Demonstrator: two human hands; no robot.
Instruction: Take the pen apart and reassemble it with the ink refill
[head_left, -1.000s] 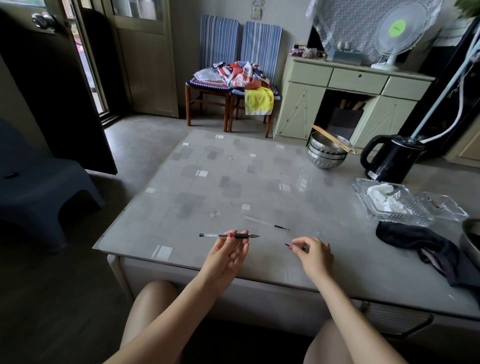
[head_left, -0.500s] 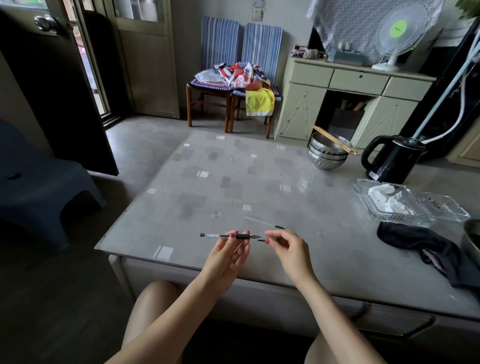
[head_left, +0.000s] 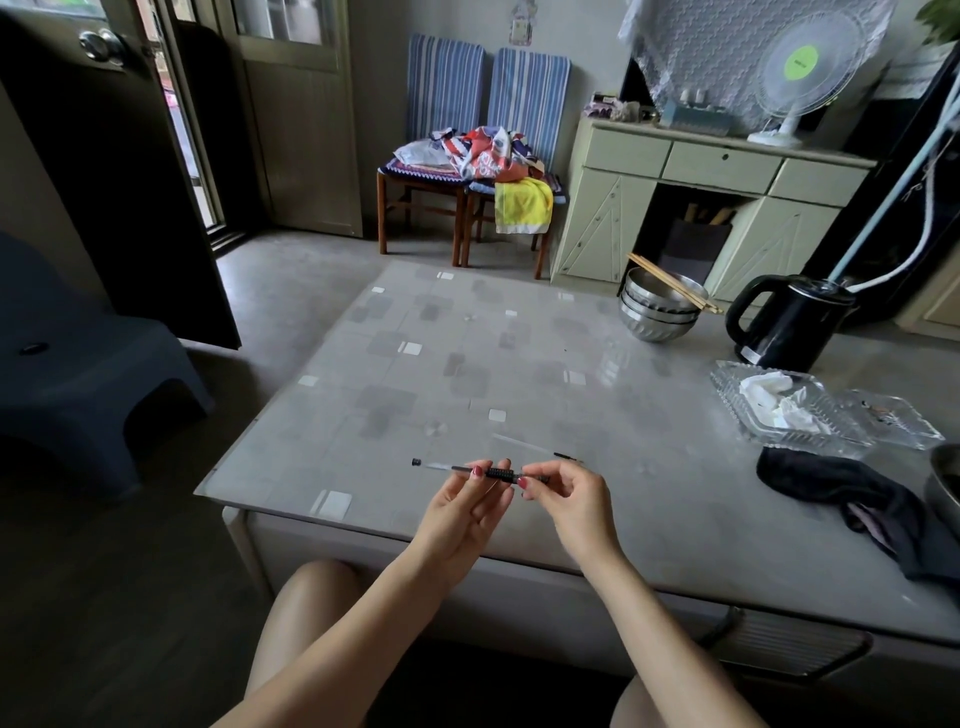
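A thin clear pen barrel (head_left: 452, 468) with a black end cap and a black ribbed grip lies level above the table's near edge. My left hand (head_left: 470, 506) pinches it at the grip. My right hand (head_left: 563, 501) holds a small dark tip piece (head_left: 540, 478) against the barrel's right end. Just beyond my hands, a slim clear refill tube (head_left: 524, 446) with a dark tip lies on the grey table (head_left: 467, 374).
A black cloth (head_left: 852, 499) and a clear plastic tray (head_left: 789, 410) with crumpled tissue sit at the right. Farther back stand a black kettle (head_left: 789, 322) and stacked steel bowls (head_left: 660, 312) with chopsticks. A dark plastic stool (head_left: 78, 374) is on the left.
My right hand picked a small dark piece off the table, carried it left and brought it to the pen's right end. My left hand kept holding the barrel still.
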